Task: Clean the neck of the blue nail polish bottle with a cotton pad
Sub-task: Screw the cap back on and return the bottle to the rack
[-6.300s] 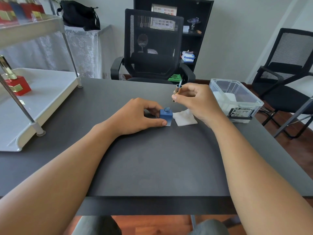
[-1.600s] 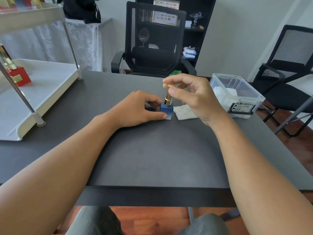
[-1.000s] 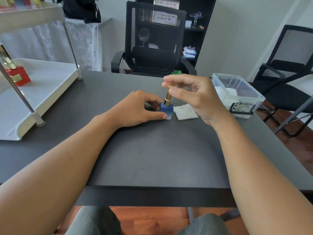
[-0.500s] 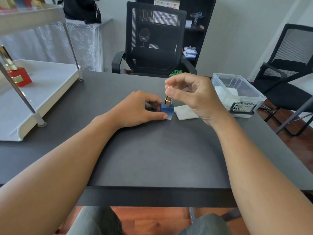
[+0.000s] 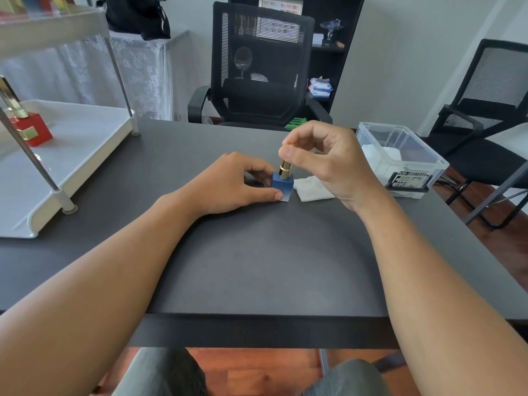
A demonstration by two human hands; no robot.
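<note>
On the dark tabletop [image 5: 257,267], seen from the head camera, the blue nail polish bottle [image 5: 282,186] is standing upright, and everything else is placed around it. The gold cap [image 5: 285,168] is sitting on top of the bottle. The left hand [image 5: 228,187] is resting on the tabletop on the left side of the bottle, with its fingers [image 5: 273,195] curling around the bottle's base and holding it there. The right hand [image 5: 328,164] is hanging above and to the right of the bottle, and its thumb and first finger are pinching the top of the gold cap. The white cotton pad [image 5: 313,189] is lying flat just to the right of the bottle, under the right hand, and no hand is touching it. Farther to the right of the bottle, a clear plastic box [image 5: 400,161] is sitting with something white inside. Far to the left of the bottle, a white shelf rack [image 5: 71,155] is standing, and a red box [image 5: 30,130] is sitting on it. Behind the bottle, past the tabletop, a black chair [image 5: 260,70] is facing this way.
</note>
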